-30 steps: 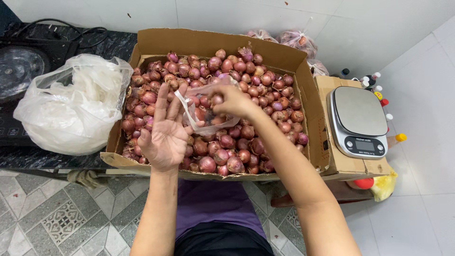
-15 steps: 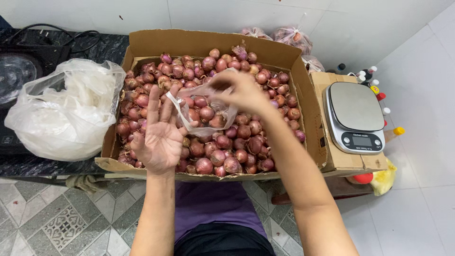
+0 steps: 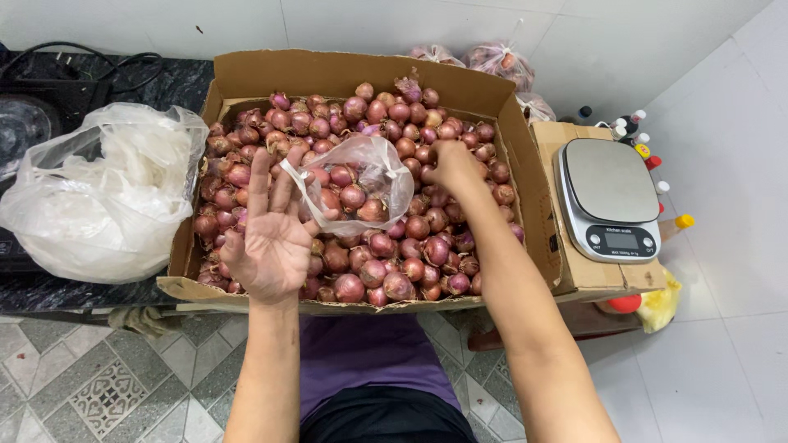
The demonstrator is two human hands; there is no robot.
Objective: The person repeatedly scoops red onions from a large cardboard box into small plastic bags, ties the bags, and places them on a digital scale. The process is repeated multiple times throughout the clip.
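floor (image 3: 107,385): patterned grey tiles at near left, plain white tiles (image 3: 739,328) at right and far. a dark stone slab (image 3: 82,291) sits at left, bearing a white plastic bag (image 3: 98,205) and black cables (image 3: 98,66) at its far end. a large open cardboard box (image 3: 345,74) full of red shallots (image 3: 394,246) stands at centre; just right of it, a smaller cardboard box (image 3: 599,275) carries a digital kitchen scale (image 3: 609,197).
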